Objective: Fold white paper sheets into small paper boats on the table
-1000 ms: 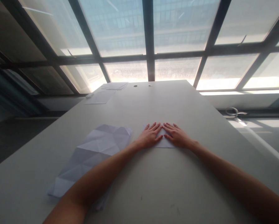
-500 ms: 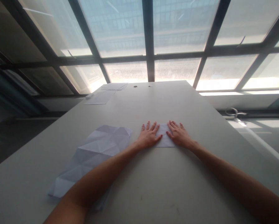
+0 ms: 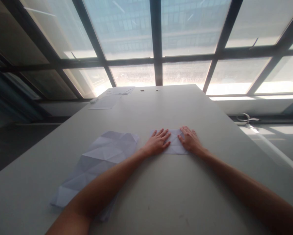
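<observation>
A small folded sheet of white paper (image 3: 174, 147) lies flat on the white table (image 3: 146, 192), with crease lines showing between my hands. My left hand (image 3: 158, 142) rests palm down over its left part, fingers stretched out and pointing away from me. On its right part lies my right hand (image 3: 190, 140), also flat with the fingers extended. Each hand hides some of the paper beneath it. To the left, partly behind my left forearm, are larger creased white sheets (image 3: 104, 150) with a pattern of triangular folds.
Flat white sheets (image 3: 103, 102) lie at the table's far left corner, a small crumpled whitish item (image 3: 93, 101) beside them. Two small round holes, one a cable hole (image 3: 142, 90), mark the far edge. Beyond stand large dark-framed windows (image 3: 157, 42).
My right hand has slid slightly to the right, so the gap between my hands is wider and more creased paper shows. My left fingers have drawn closer together.
</observation>
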### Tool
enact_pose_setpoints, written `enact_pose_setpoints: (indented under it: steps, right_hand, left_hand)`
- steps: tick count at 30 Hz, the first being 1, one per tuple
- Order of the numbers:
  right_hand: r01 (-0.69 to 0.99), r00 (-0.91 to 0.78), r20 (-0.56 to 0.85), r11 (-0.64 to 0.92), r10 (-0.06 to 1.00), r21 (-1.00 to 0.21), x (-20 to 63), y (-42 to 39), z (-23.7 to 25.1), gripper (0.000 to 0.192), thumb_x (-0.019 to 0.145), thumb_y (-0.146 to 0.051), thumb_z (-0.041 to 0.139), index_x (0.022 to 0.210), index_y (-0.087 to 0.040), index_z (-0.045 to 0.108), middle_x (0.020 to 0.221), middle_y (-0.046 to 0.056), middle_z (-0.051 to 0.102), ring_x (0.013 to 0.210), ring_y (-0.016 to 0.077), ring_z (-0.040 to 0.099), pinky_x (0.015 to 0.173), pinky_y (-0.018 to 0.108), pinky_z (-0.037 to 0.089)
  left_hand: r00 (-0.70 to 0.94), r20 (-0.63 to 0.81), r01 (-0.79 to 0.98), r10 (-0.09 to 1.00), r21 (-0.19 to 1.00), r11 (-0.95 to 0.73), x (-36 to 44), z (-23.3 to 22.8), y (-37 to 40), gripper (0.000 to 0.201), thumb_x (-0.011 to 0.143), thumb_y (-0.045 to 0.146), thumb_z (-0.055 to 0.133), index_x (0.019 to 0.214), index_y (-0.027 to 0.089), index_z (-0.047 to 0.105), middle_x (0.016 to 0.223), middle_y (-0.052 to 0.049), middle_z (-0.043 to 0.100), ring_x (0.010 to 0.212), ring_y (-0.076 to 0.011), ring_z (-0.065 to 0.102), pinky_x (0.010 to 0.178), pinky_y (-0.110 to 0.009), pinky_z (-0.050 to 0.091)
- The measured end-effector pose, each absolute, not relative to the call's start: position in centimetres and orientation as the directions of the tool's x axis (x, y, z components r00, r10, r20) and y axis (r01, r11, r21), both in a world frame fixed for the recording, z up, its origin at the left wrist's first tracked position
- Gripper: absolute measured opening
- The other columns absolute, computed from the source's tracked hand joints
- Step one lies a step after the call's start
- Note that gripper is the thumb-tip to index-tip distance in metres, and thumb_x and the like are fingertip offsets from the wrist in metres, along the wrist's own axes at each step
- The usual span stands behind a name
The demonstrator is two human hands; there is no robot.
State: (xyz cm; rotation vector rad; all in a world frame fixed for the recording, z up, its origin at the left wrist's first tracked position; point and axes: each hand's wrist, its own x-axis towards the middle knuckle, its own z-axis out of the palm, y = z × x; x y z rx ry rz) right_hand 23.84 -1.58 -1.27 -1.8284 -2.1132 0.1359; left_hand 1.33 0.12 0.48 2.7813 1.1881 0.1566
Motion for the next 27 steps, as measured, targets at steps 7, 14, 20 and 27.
enact_pose_setpoints:
  steps: [7,14,20,27]
  right_hand:
    - [0.938,-0.11,0.215,0.173,0.97,-0.3,24.0,-1.5,-1.4,0.049,0.097,-0.036,0.042,0.14,-0.012,0.048,0.15,0.018,0.041,0.141,0.0289,0.032,0.115,0.053,0.021]
    - [0.86,-0.403,0.25,0.458,0.881,-0.227,23.4,-2.3,-0.5,0.044,0.098,-0.036,0.042,0.136,-0.019,0.054,0.154,0.014,0.035,0.146,0.0268,0.022,0.117,0.055,0.012]
    - [0.786,-0.532,0.18,0.562,0.827,-0.257,21.9,-3.2,-0.4,0.061,0.101,-0.044,0.029,0.154,-0.015,0.025,0.157,0.012,0.029,0.146,0.0233,0.023,0.118,0.05,0.016]
    - [0.921,-0.327,0.103,0.342,0.939,-0.187,22.7,-2.2,-1.5,0.061,0.099,-0.046,0.027,0.153,-0.017,0.028,0.159,0.012,0.023,0.147,0.0261,0.018,0.117,0.054,0.012]
  left_hand:
    - [0.663,0.046,0.736,0.747,0.147,-0.661,1.5,0.4,0.0,0.058,0.101,0.052,0.022,0.153,0.025,0.027,0.161,-0.003,0.02,0.148,-0.0246,0.015,0.118,-0.049,0.014]
    - [0.65,0.055,0.748,0.758,0.134,-0.65,1.5,-0.1,0.0,0.066,0.099,0.059,0.022,0.154,0.023,0.022,0.161,-0.005,0.017,0.149,-0.0264,0.013,0.118,-0.05,0.012]
    - [0.665,0.07,0.73,0.744,0.152,-0.667,1.5,-0.5,0.4,0.067,0.099,0.056,0.024,0.155,0.02,0.018,0.161,-0.006,0.02,0.149,-0.0222,0.013,0.12,-0.045,0.01]
    - [0.694,0.053,0.709,0.718,0.122,-0.695,1.5,-0.3,0.4,0.065,0.1,0.056,0.018,0.155,0.021,0.02,0.161,-0.007,0.019,0.149,-0.023,0.013,0.119,-0.045,0.01]
